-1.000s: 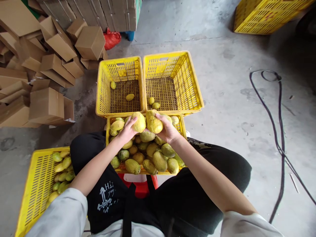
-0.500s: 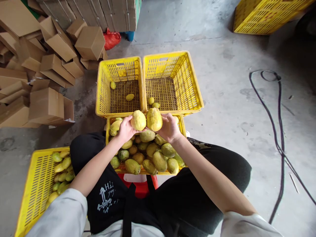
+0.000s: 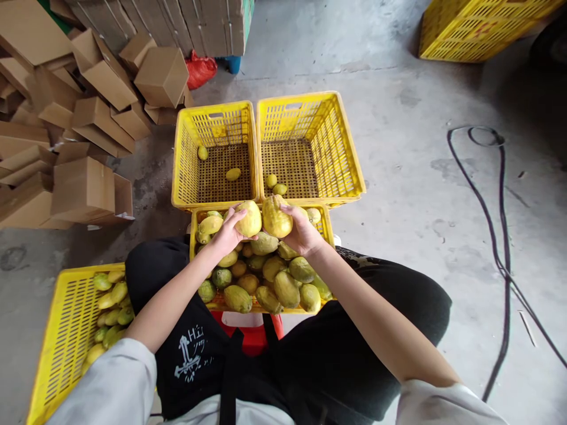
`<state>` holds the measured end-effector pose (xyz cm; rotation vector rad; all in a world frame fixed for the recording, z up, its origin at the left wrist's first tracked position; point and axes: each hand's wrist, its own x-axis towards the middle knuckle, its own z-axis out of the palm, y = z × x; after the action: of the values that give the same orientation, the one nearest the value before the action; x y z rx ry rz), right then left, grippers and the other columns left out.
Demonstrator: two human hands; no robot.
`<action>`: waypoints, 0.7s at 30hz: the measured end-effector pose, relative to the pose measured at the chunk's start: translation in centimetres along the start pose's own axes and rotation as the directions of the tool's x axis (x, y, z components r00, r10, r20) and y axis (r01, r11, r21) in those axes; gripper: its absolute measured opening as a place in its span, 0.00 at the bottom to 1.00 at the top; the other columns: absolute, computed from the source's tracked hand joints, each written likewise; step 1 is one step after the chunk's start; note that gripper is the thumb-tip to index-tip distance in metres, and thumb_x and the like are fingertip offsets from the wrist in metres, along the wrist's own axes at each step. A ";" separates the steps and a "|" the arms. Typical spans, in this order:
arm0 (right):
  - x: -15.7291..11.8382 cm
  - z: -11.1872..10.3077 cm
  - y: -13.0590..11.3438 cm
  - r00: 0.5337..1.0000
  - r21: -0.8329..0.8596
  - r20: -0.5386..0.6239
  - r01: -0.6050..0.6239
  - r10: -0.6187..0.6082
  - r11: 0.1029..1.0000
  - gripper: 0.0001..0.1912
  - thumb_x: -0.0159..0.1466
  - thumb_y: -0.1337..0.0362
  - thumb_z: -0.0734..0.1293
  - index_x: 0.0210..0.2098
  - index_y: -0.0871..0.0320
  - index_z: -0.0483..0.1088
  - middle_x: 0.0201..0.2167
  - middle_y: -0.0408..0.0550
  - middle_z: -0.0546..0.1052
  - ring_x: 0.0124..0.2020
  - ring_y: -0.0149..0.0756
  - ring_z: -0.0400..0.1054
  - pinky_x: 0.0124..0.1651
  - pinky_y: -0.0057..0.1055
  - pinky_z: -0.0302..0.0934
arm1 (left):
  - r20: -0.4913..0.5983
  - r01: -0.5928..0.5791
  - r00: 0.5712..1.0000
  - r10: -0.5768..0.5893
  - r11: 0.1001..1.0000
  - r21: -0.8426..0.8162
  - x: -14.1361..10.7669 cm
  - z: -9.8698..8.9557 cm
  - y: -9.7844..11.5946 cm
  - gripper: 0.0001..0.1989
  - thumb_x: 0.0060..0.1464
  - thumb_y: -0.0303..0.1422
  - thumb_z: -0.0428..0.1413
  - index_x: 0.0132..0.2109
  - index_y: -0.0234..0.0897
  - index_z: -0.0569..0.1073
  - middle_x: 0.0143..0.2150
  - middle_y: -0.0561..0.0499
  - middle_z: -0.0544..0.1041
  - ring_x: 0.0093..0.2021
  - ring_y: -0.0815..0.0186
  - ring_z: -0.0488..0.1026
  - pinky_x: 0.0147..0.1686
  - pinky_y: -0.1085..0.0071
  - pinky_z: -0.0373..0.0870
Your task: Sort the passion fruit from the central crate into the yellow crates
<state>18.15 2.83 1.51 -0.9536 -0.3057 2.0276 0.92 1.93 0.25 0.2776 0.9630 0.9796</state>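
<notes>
My left hand (image 3: pixel 228 231) is wrapped round a yellow fruit (image 3: pixel 249 219), its thumb lying across the top. Just to the right, my right hand (image 3: pixel 302 230) grips a second yellow fruit (image 3: pixel 277 217), thumb on its upper side. The two fruits are side by side with a narrow gap, above a yellow crate (image 3: pixel 328 227) filled with green and yellow fruits (image 3: pixel 287 289). Beyond it, a left crate (image 3: pixel 177 171) and a right crate (image 3: pixel 343 141) each hold two small yellow fruits on their bottoms.
At the lower left stands another yellow crate (image 3: pixel 57 330) with more fruits. Cardboard boxes (image 3: pixel 84 189) are heaped at the left, near a red bag (image 3: pixel 201 69). A black cable (image 3: pixel 505 236) lies on the floor at right; a yellow crate (image 3: pixel 469 29) stands at the upper right.
Both hands have shifted their grip, the thumbs now lying further over the fruits. The two fruits have turned slightly and remain over the full crate.
</notes>
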 end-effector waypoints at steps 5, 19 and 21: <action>0.1 -0.1 0.1 0.997 -0.029 -0.037 0.064 -0.065 0.998 0.10 0.52 0.63 0.70 0.33 0.51 0.66 0.31 0.41 0.77 0.42 0.40 0.72 0.45 0.36 0.67 | 0.004 0.059 0.998 -0.059 0.997 -0.048 0.2 -0.1 0.0 0.11 0.53 0.35 0.53 0.42 0.37 0.71 0.41 0.46 0.77 0.46 0.57 0.74 0.41 0.59 0.75; -0.1 -0.3 -0.5 0.998 0.045 -0.025 -0.052 0.053 0.998 0.15 0.54 0.55 0.60 0.39 0.53 0.69 0.31 0.45 0.78 0.44 0.47 0.72 0.46 0.44 0.68 | 0.008 0.042 0.999 -0.041 0.991 -0.125 0.5 -0.2 -0.1 0.13 0.55 0.35 0.52 0.47 0.38 0.69 0.40 0.48 0.77 0.39 0.63 0.75 0.42 0.61 0.75; -0.1 -0.3 -0.4 0.999 0.033 -0.005 -0.038 0.038 0.999 0.15 0.54 0.56 0.62 0.38 0.53 0.69 0.31 0.45 0.78 0.44 0.46 0.72 0.47 0.43 0.68 | -0.005 0.013 1.000 -0.014 0.995 -0.101 0.6 -0.2 -0.2 0.12 0.53 0.34 0.55 0.46 0.40 0.68 0.40 0.51 0.76 0.39 0.64 0.75 0.41 0.63 0.75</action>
<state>18.66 2.96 1.63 -0.9514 -0.2516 2.0577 0.99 2.25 -0.26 0.1840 0.9163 1.0136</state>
